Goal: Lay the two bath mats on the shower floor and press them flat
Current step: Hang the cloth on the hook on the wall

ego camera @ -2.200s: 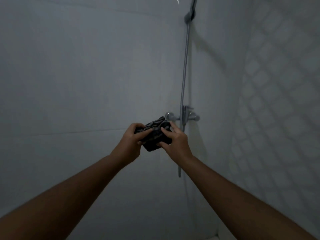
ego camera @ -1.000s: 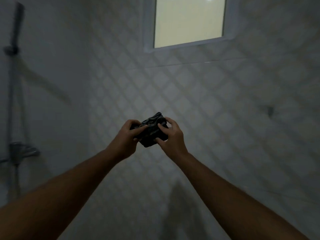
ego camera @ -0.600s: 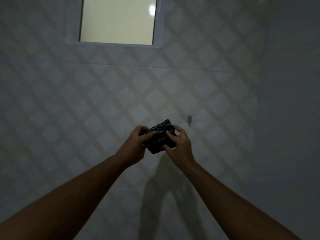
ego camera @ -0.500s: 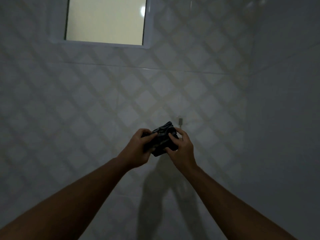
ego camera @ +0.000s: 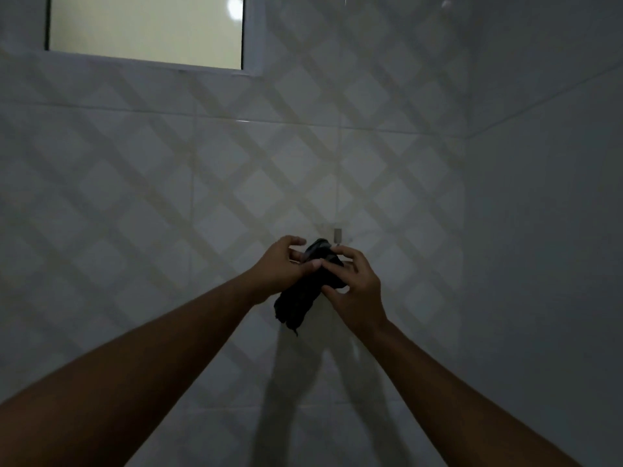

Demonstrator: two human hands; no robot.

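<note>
A small dark bundle of cloth (ego camera: 300, 299) is held up in front of the tiled wall, just below a small metal wall hook (ego camera: 337, 233). My left hand (ego camera: 279, 269) pinches its upper edge with thumb and fingers. My right hand (ego camera: 354, 288) grips its right side. The lower end of the cloth hangs loose below both hands. No bath mat lying flat and no shower floor is in view.
A frosted window (ego camera: 145, 28) sits high on the left of the diamond-patterned tile wall (ego camera: 135, 197). A plain grey wall (ego camera: 546, 230) meets it in a corner at the right. The room is dim.
The view has swung right from the shower fitting to the window wall. The tight bundle has loosened, with one end now hanging below my hands, which are closer to the wall hook.
</note>
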